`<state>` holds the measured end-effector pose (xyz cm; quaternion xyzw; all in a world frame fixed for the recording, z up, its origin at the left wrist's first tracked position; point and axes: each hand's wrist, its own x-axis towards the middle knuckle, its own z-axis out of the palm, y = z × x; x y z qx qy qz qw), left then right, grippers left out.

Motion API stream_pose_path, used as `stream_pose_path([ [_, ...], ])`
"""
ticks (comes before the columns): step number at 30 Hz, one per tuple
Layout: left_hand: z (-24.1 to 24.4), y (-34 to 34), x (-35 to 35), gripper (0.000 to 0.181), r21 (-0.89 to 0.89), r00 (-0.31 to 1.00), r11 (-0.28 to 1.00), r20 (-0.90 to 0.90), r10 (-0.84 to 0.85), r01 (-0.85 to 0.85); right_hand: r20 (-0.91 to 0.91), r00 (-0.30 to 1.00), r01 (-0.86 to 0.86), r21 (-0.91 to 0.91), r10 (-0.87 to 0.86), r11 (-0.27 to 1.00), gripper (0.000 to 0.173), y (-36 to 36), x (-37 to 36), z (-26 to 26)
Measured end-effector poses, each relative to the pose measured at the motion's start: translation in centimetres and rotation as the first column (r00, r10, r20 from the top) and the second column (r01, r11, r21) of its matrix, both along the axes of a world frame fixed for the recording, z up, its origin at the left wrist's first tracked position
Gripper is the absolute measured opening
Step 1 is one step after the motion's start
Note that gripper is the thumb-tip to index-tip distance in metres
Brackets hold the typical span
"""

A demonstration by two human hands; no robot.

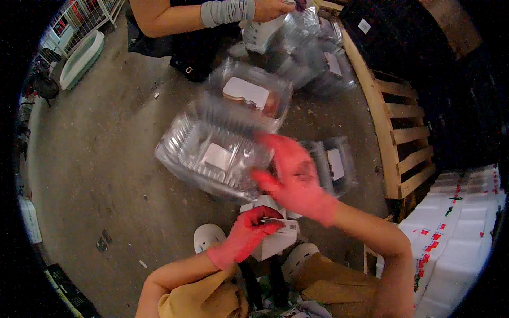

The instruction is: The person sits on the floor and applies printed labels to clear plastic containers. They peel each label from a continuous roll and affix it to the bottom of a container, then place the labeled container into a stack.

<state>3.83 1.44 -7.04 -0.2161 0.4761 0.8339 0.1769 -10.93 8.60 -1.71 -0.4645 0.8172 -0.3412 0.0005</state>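
Note:
My right hand [300, 181], in a reddish rubber glove, grips the right end of a clear plastic clamshell container [191, 159]. The grip is blurred by motion. A pale label [217, 156] shows on the container's base. Lower down, my left hand [246, 232], gloved in red, pinches a white printed slip [281, 228] bearing writing and a code. Directly beneath that slip stands a small white box [274, 248], between my shoes; its contents are hidden. Beyond the held clamshell lies another clear container [274, 85] with a white label [246, 92].
Another person's arm [171, 18] reaches across the top towards piled clear containers [306, 59]. A labelled container [344, 165] sits right of my right hand. Along the right are a wooden pallet [409, 135] and stacked white wrapped packages [449, 238]. A greenish tub [81, 59] stands far left.

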Motion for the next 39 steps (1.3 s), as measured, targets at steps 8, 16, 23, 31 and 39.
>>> stream_pose_path([
  [8,2.0,2.5,-1.0,0.016,-0.226,0.971,0.948,-0.030,-0.237,0.225,0.270,0.920,0.051,0.638,-0.286,0.769,0.064,11.6,5.5,-12.0],
  [16,3.1,2.6,-2.6,0.029,-0.175,0.968,0.976,-0.192,-0.163,0.130,0.162,0.956,-0.036,0.891,-0.244,0.453,0.048,18.5,2.2,-10.5],
  [23,2.6,2.7,-4.2,0.029,-0.413,0.933,0.905,-0.276,-0.233,0.104,0.791,0.590,0.128,0.105,-0.161,0.986,0.031,14.4,2.5,-0.5],
  [31,3.8,2.1,-4.3,0.029,-0.198,0.962,0.975,-0.233,-0.144,0.098,0.400,0.886,0.139,0.252,-0.234,0.958,0.017,11.6,3.9,1.4],
  [39,2.2,2.2,-3.1,0.016,-0.403,0.998,0.914,-0.029,-0.063,0.046,0.379,0.834,0.349,0.201,-0.401,0.915,0.022,12.5,4.2,-5.2],
])
